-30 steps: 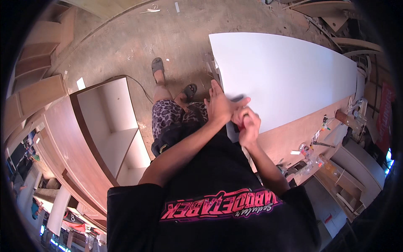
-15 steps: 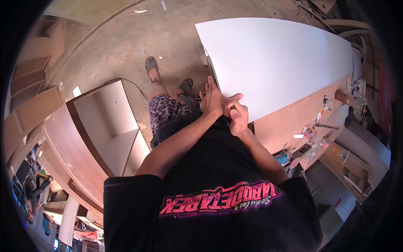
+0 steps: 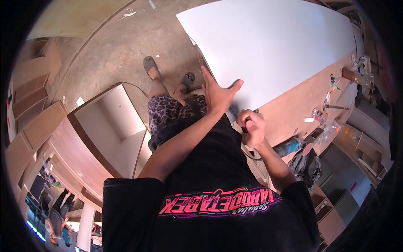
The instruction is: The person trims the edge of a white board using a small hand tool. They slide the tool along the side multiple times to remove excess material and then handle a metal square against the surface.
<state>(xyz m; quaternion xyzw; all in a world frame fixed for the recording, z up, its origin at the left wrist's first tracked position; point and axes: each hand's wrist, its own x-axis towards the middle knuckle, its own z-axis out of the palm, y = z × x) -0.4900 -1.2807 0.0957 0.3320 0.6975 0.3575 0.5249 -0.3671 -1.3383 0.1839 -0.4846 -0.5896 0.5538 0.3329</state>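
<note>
A large white panel (image 3: 268,46) lies across a wooden workbench. My left hand (image 3: 218,94) is at the panel's near left corner, its fingers stretched out along the left edge and the thumb spread over the white face. Just right of it, by the near edge, my right hand (image 3: 252,127) is closed, with the fingers curled in. Something small and dark shows in that fist, too hidden to name. A narrow gap separates the two hands.
On the left stands an open cabinet carcass (image 3: 113,111) with a white inside. Along the bench (image 3: 285,103) to the right lie a blue and black power tool (image 3: 289,146), clear plastic containers (image 3: 321,115) and small tools. Other people (image 3: 58,222) are far off at lower left.
My right hand has drawn away from the left hand, rightward and toward my body. The left thumb now spreads wide. The panel sits higher and further left in view.
</note>
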